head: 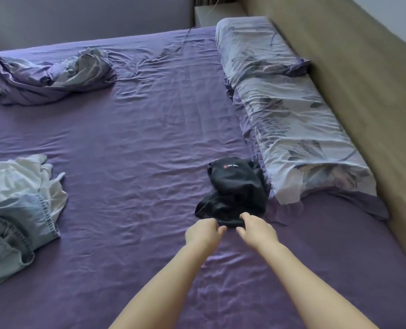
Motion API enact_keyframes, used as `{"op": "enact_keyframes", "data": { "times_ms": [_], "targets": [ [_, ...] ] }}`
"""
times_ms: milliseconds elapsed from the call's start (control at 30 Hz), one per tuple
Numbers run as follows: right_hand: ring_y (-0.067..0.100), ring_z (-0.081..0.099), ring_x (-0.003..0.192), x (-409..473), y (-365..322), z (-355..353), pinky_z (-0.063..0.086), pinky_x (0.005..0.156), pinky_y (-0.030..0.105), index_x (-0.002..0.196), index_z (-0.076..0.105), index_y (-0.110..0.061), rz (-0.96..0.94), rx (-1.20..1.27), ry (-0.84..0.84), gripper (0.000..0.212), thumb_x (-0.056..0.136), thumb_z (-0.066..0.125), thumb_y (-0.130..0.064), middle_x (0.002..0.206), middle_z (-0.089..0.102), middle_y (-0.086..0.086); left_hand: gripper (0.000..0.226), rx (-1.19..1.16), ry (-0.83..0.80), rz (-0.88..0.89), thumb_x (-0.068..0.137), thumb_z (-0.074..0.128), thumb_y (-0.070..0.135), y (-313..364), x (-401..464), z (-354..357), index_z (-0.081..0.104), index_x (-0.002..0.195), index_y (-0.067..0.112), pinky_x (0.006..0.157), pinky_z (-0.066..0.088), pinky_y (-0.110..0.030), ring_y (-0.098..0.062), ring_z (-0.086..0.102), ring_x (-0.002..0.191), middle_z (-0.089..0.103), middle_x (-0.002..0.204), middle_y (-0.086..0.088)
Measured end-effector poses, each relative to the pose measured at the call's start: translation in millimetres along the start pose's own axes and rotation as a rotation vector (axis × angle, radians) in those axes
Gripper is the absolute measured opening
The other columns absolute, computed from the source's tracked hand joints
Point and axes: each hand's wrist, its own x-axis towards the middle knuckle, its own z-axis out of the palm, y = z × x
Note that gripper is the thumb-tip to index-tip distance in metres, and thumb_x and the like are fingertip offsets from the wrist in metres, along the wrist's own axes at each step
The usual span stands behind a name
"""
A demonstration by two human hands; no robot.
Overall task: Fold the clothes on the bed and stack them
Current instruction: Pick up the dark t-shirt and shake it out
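Fingers of the left hand [203,231] and right hand [256,230] curl at the near hem of the black garment [235,191]; whether they pinch it already, I cannot tell. It lies crumpled just beside the near end of the floral pillow [292,129]. It looks soft, light and limp, so taking two hem corners seems best

Home bedroom. Big bed [130,129] w/ wrinkled purple fitted sheet fills most of the frame. Long floral-print pillow [287,110] lies along the padded tan headboard [353,74] at right. Crumpled bedding [54,74] at upper left. Loose clothes on the sheet: pale heap [19,198] at left edge, black garment [235,193] at centre right. Small bedside unit [216,14] at top, thin cable [183,41] trailing onto the mattress.
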Motion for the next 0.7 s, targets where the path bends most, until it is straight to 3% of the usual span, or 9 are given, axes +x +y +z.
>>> {"op": "enact_keyframes", "data": {
  "times_ms": [100,167,300,533,633,700],
  "targets": [
    [0.024,0.047,0.121,31,11,-4,0.043,0.09,0.036,0.131,0.042,-0.019,0.037,0.073,0.021,0.042,0.093,0.048,-0.035,0.129,0.052,0.003,0.034,-0.039,-0.027,0.0,0.094,0.044,0.044,6,30,2,0.062,0.092,0.016,0.066,0.042,-0.028,-0.023,0.061,0.093,0.067,0.097,-0.002],
    [0.023,0.043,0.123,53,21,-9,0.042,0.091,0.036,0.134,0.041,-0.019,0.065,0.118,0.044,0.044,0.093,0.05,-0.034,0.133,0.048,0.002,0.034,-0.092,-0.037,0.0,0.094,0.045,0.044,10,55,2,0.062,0.109,0.018,0.073,0.044,-0.03,-0.022,0.059,0.104,0.065,0.108,-0.001],
    [0.023,0.036,0.128,99,31,-8,0.039,0.097,0.035,0.136,0.039,-0.018,0.064,0.102,0.089,0.049,0.092,0.052,-0.035,0.139,0.04,0.0,0.047,-0.183,-0.04,0.002,0.095,0.048,0.039,14,109,5,0.043,0.138,0.021,0.097,0.04,-0.033,-0.019,0.045,0.126,0.05,0.136,-0.001],
    [0.02,0.016,0.141,159,27,11,0.028,0.108,0.035,0.142,0.031,-0.026,0.061,0.081,0.15,0.059,0.09,0.054,-0.04,0.151,0.025,0.002,0.051,-0.205,-0.004,-0.004,0.094,0.052,0.036,18,178,25,0.037,0.141,0.025,0.101,0.039,-0.037,-0.022,0.034,0.131,0.043,0.139,0.0],
    [0.019,0.023,0.138,171,26,27,0.031,0.105,0.035,0.141,0.036,-0.028,0.08,0.092,0.143,0.056,0.089,0.057,-0.038,0.148,0.032,0.0,0.052,-0.13,0.03,-0.066,0.091,0.055,0.039,12,189,37,0.039,0.139,0.027,0.101,0.038,-0.036,-0.023,0.036,0.129,0.043,0.137,0.0],
    [0.021,0.036,0.13,175,26,38,0.037,0.097,0.037,0.126,0.054,-0.025,0.09,0.14,0.212,0.04,0.086,0.061,-0.03,0.137,0.046,0.0,0.052,-0.102,0.04,-0.136,0.089,0.057,0.042,7,193,44,0.04,0.136,0.027,0.102,0.037,-0.037,-0.024,0.04,0.126,0.042,0.136,0.0]
  ]
}}
